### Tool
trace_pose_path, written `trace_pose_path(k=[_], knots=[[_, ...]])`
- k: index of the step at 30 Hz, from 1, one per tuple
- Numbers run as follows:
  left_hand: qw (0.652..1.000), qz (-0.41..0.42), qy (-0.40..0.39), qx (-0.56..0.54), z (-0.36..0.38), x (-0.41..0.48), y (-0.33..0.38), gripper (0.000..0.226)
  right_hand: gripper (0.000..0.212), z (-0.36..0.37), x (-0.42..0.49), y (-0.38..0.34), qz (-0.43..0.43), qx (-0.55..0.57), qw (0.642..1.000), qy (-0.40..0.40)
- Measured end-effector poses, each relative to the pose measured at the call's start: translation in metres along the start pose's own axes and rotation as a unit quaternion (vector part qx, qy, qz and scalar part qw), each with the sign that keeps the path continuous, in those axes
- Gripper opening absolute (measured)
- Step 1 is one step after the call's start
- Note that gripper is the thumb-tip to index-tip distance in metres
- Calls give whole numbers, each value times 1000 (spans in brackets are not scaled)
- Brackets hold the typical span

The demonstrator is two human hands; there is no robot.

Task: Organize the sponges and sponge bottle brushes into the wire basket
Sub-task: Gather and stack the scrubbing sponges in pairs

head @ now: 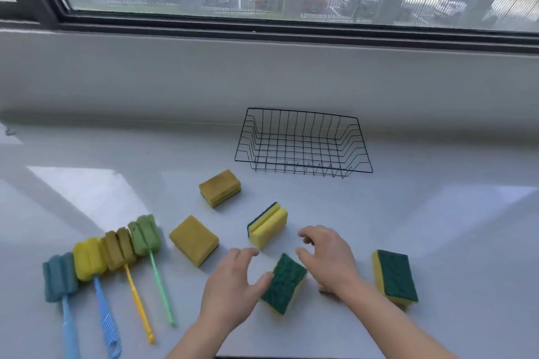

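A green-topped sponge (284,283) is flanked on the white desk (437,227) by the left hand (230,288) and right hand (329,256), both spread with fingers apart, the left thumb touching its edge; four other sponges are scattered nearby; four bottle brushes (102,259) are lined up at the near left; the wire basket (303,143) is seen far, unfilled.

the wire basket (303,143) sits behind five scattered sponges (220,187), with four bottle brushes (116,253) at left.
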State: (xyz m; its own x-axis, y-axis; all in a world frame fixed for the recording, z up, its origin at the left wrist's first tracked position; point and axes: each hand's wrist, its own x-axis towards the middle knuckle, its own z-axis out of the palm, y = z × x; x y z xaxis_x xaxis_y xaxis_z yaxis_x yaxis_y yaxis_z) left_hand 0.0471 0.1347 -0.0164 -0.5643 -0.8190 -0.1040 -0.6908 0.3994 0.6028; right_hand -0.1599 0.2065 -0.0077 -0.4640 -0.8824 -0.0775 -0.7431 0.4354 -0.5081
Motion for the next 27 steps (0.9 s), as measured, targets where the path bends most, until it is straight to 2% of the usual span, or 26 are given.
trace_pose_path(k=[2,5,9,13,16,19,22,24,27], knots=[[998,13,-49,31,13,-1,17,72,40,-11,-5,21,28,-15,999,-7],[990,28,-92,103,32,0,34,89,61,-22,-13,44,42,-46,994,-89],[974,40,-118,189,50,5,43,84,90,-20,-25,63,2,-116,979,-166],[974,29,-117,193,64,10,40,75,90,-10,-25,76,-48,-170,975,-136],[982,22,-96,162,72,16,43,73,78,-8,-21,87,-79,-172,977,-100],[989,13,-74,126,78,27,52,71,68,-18,-15,93,-41,-80,993,-72],[995,-2,-61,80,88,42,69,71,52,-42,-7,97,32,47,998,18],[997,-12,-54,51,95,54,82,73,42,-60,-2,100,79,120,987,70],[999,-16,-47,11,107,69,103,78,43,-84,3,109,120,248,959,68]])
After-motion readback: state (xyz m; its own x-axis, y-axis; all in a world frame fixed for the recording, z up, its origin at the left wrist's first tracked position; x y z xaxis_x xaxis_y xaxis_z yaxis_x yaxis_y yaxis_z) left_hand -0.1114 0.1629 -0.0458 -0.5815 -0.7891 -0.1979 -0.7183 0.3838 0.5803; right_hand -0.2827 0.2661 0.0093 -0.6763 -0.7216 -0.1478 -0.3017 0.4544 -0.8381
